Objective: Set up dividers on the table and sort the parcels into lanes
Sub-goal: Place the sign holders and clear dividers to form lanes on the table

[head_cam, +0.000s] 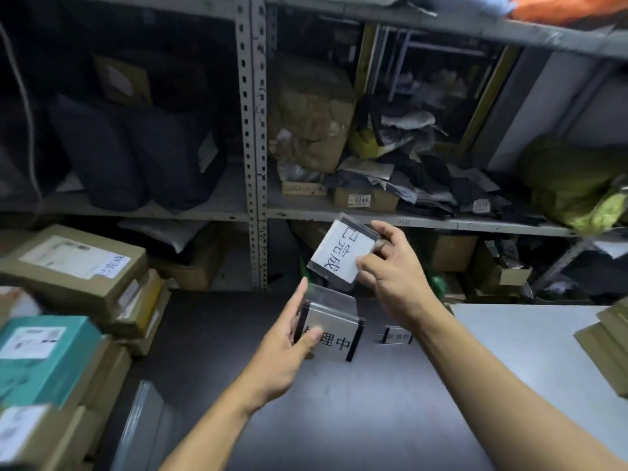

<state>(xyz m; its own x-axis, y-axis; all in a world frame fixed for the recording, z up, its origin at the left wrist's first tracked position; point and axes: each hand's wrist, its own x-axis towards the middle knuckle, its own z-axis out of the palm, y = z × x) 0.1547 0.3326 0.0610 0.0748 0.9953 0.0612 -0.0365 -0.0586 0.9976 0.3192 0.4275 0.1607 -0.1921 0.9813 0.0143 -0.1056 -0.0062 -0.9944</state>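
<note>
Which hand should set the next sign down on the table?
Right. The right hand already pinches a single lifted sign, free to place. The left hand holds the remaining stack low over the table.

This was a parcel storeroom: metal shelving (252, 137) crammed with bagged goods, and labelled cardboard parcels (73, 263) (1 teal) stacked alongside.

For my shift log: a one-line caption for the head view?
Right hand lifts one sign, left hand holds another sign over the table.
</note>
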